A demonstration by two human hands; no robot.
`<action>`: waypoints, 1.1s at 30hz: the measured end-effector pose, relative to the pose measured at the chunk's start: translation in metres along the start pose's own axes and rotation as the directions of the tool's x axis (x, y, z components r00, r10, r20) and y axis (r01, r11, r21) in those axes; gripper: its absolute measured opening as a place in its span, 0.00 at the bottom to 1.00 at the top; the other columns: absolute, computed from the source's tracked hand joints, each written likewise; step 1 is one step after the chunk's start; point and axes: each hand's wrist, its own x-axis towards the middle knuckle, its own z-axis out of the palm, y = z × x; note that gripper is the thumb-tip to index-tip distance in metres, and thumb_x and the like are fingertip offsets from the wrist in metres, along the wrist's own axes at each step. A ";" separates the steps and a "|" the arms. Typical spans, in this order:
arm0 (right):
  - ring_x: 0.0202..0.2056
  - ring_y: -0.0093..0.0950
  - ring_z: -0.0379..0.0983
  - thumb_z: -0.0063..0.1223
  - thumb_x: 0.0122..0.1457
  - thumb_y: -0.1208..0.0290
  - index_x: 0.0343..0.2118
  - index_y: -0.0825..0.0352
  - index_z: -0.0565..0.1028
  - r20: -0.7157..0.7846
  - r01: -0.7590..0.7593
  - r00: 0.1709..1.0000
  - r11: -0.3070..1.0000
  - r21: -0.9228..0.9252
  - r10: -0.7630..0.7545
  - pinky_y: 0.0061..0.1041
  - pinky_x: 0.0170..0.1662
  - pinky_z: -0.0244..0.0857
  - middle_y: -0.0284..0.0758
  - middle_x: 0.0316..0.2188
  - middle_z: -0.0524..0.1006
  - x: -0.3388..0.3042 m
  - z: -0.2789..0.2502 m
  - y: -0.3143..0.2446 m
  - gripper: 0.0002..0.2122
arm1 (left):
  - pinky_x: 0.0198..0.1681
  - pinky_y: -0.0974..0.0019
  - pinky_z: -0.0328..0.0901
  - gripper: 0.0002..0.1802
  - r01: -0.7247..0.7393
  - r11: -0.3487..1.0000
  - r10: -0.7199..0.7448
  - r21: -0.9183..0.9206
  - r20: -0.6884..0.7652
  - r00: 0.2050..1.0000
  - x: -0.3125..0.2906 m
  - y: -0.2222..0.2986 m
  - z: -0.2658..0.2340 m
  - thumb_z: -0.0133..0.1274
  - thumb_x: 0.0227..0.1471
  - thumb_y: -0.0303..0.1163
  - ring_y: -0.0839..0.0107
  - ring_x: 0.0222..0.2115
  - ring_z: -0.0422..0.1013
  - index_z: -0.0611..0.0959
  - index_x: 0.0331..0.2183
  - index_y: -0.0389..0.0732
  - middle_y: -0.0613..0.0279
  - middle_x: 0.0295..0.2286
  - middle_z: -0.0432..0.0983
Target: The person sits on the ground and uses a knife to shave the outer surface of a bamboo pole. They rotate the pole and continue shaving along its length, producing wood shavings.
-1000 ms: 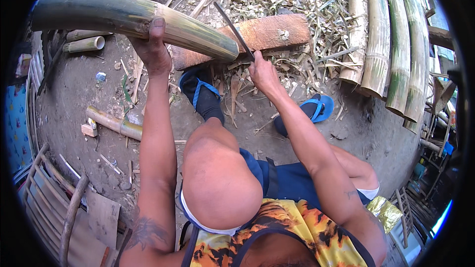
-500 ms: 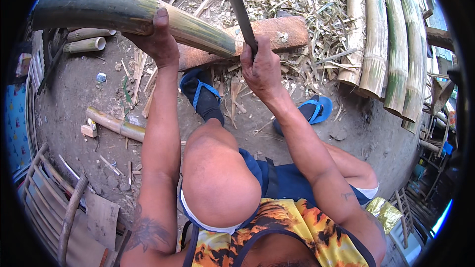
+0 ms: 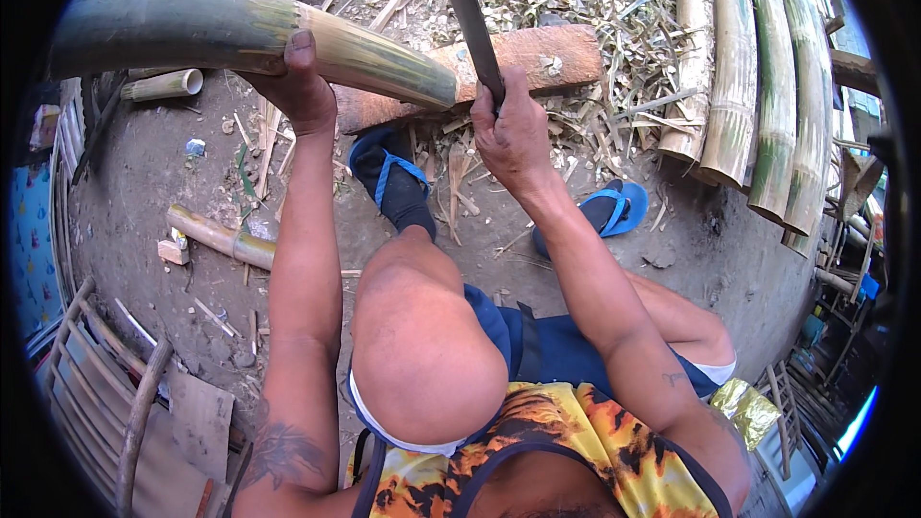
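Note:
My left hand [image 3: 302, 86] is closed around a thick green bamboo pole [image 3: 182, 27] from below, its thumb up along the near side. The right end of the pole is pale and shaved, resting on a reddish-brown wooden block [image 3: 561, 56]. Just right of that end, my right hand [image 3: 513, 134] is closed round the lower end of a long dark blade [image 3: 462, 10], a machete by its shape. The handle is hidden in my fist. The blade points up and away, apart from the pole, and its tip is out of view.
Shavings [image 3: 595, 0] cover the ground beyond the block. Several long bamboo poles [image 3: 729, 67] lie at the right. Short bamboo pieces [image 3: 163, 86] lie at the far left, and another bamboo length [image 3: 221, 238] is beside my left forearm. A slatted bamboo frame [image 3: 134, 422] stands at the near left.
My left hand and the pole's left part have shifted slightly left and nearer to me, while the shaved end stays on the block. The machete has moved slightly right.

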 end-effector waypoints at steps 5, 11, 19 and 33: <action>0.29 0.60 0.73 0.47 0.62 0.72 0.43 0.68 0.63 0.314 -0.266 0.863 0.885 -0.383 0.396 0.55 0.33 0.63 0.56 0.23 0.76 0.008 0.013 0.016 0.10 | 0.61 0.56 0.51 0.55 0.004 1.000 -0.004 -0.015 0.022 1.000 -0.002 -0.003 -0.004 0.63 0.38 0.49 0.58 0.53 0.58 0.55 0.60 0.34 0.50 0.52 0.58; 0.31 0.59 0.74 0.46 0.61 0.72 0.43 0.68 0.64 0.207 -0.201 0.950 0.965 -0.170 0.234 0.56 0.34 0.64 0.57 0.24 0.76 0.003 0.011 0.024 0.09 | 0.60 0.56 0.52 0.53 0.014 0.999 -0.012 -0.037 0.064 0.998 -0.001 -0.012 -0.005 0.63 0.40 0.49 0.60 0.53 0.59 0.56 0.60 0.34 0.52 0.52 0.59; 0.35 0.61 0.73 0.45 0.61 0.70 0.45 0.69 0.64 0.349 -0.298 0.844 0.897 -0.328 0.408 0.56 0.40 0.63 0.62 0.29 0.76 -0.002 0.022 0.053 0.12 | 0.60 0.58 0.54 0.48 0.189 0.969 -0.158 -0.160 0.189 0.969 -0.003 0.000 -0.017 0.63 0.43 0.43 0.64 0.52 0.61 0.57 0.59 0.35 0.54 0.51 0.60; 0.28 0.58 0.74 0.48 0.61 0.76 0.42 0.68 0.63 0.023 0.005 1.000 0.999 -0.044 -0.004 0.54 0.30 0.65 0.54 0.24 0.75 -0.010 0.000 -0.009 0.09 | 0.60 0.56 0.55 0.53 0.009 1.000 -0.008 0.013 -0.087 0.996 -0.009 0.017 0.004 0.66 0.40 0.41 0.60 0.51 0.58 0.52 0.57 0.32 0.48 0.50 0.56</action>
